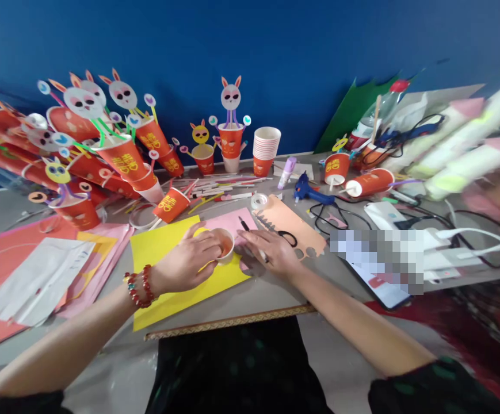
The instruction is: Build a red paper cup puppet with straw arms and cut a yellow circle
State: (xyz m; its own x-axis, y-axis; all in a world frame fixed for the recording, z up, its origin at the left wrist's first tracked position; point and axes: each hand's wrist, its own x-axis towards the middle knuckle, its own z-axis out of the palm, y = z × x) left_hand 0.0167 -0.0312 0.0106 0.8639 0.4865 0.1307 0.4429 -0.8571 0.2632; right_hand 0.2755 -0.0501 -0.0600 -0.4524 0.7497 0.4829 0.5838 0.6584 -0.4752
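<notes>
My left hand (pixel 193 256), with a red bead bracelet at its wrist, is closed round a small paper cup (pixel 229 256). The cup is tipped so that its pale rim and orange-looking inside show; the fingers hide most of its outside. Close beside it on the right, my right hand (pixel 271 250) is closed on a slim pen (pixel 243 223), whose dark end sticks out past the fingers. Under the cup lies a yellow sheet (pixel 163 299), with a pink sheet (pixel 219 221) behind it. Black-handled scissors (pixel 288 237) lie on peach card (pixel 295 221) with cut-outs.
Red cups with rabbit faces (pixel 122 158) crowd the left. A cup stack (pixel 266 152), tape roll (pixel 259 200) and blue glue gun (pixel 308 191) stand further back. A phone (pixel 388 290) and power strip (pixel 381 221) lie right, with cables. Another person's blurred hand (pixel 495 198) is far right.
</notes>
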